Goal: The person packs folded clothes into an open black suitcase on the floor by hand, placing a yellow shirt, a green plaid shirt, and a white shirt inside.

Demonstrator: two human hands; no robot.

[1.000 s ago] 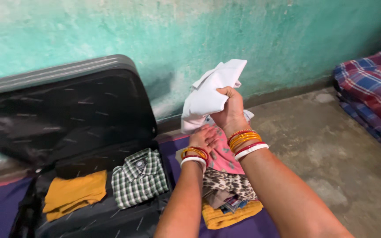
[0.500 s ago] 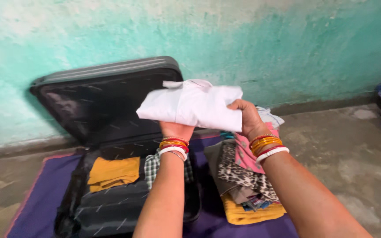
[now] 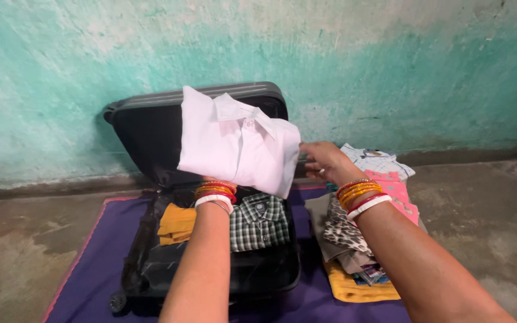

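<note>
L hand: your left hand [image 3: 218,179] is under the folded white collared cotton shirt [image 3: 237,143], mostly hidden; it carries it, but finger grip can't be told.
Shirt: up in the air, in front of the raised lid of the open black hard-shell suitcase [image 3: 151,128], above its tray.
R hand: your right hand [image 3: 324,160] is just beside the shirt's right edge, fingers loose, holding nothing.
Tray: mustard folded cloth [image 3: 176,224] at left, green-white checked shirt [image 3: 259,220] at right; front part bare.
R side: stack of folded clothes [image 3: 354,239] on purple mat [image 3: 91,263], near the suitcase edge.
</note>
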